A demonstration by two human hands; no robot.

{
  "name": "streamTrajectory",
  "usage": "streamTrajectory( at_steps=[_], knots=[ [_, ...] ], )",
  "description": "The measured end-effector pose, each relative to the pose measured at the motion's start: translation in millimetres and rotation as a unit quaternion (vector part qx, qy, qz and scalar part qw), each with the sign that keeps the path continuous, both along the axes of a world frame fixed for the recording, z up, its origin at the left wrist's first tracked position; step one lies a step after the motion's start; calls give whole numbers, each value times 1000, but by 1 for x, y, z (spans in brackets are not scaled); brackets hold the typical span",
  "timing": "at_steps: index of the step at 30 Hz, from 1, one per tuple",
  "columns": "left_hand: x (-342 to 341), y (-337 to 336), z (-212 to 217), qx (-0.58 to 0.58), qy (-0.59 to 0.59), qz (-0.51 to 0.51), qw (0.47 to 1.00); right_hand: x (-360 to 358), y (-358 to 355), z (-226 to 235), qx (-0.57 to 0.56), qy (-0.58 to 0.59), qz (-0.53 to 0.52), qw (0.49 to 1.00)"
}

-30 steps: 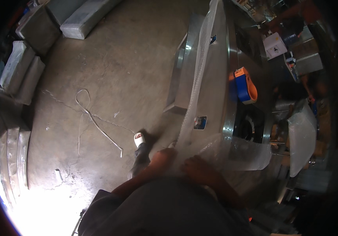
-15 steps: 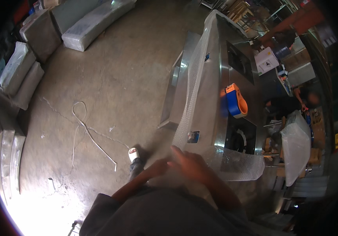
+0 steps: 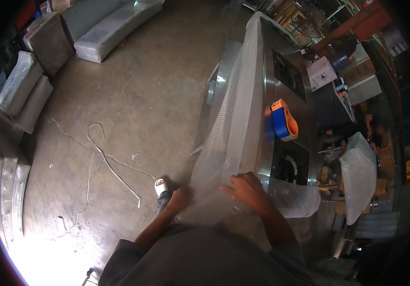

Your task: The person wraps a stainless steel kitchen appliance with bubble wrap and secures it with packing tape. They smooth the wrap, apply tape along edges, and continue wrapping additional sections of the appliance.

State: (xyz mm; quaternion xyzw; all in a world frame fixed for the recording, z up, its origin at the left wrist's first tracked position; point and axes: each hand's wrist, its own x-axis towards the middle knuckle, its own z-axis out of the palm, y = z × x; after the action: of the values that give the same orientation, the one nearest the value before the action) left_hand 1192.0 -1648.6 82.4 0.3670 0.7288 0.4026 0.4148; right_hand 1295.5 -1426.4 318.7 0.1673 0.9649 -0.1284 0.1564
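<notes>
A long sheet of bubble wrap [image 3: 217, 148] runs along the near side of a stainless steel counter [image 3: 305, 119] and hangs toward me. My left hand [image 3: 181, 198] is closed on the sheet's lower left edge. Beside the counter's near corner, my right hand [image 3: 249, 187] grips the upper part of the same sheet, its fingers bent. A blue and orange tape dispenser [image 3: 281, 125] sits on the counter between two dark square burner panels [image 3: 288, 75]. More bubble wrap [image 3: 295, 198] lies over the counter's near end.
A looped pale strap [image 3: 107, 162] lies on the concrete floor [image 3: 143, 95] at left. Plastic-wrapped panels [image 3: 21, 90] lean along the left side. At right, a person's arm [image 3: 368, 125] shows behind a wrapped white piece [image 3: 359, 178]. A white box [image 3: 320, 73] stands beyond the counter.
My hands, close together before, have moved apart, the left leftward and the right slightly right. The bubble wrap has spread wider between them and covers the blue label spots on the counter's side.
</notes>
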Motion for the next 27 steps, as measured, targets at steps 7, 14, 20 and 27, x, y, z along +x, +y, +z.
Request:
streamTrajectory(
  at_steps=[7,14,20,27],
  knots=[
    [12,5,54,62,131,-105,984,13,2,-12,17,118,-15,993],
    [23,20,77,117,153,-223,956,17,7,-19,18,124,2,992],
    [46,42,75,124,223,-297,920,9,-2,-31,74,19,-5,997],
    [48,48,83,146,207,-288,924,3,-3,-34,93,-48,15,994]
  ],
)
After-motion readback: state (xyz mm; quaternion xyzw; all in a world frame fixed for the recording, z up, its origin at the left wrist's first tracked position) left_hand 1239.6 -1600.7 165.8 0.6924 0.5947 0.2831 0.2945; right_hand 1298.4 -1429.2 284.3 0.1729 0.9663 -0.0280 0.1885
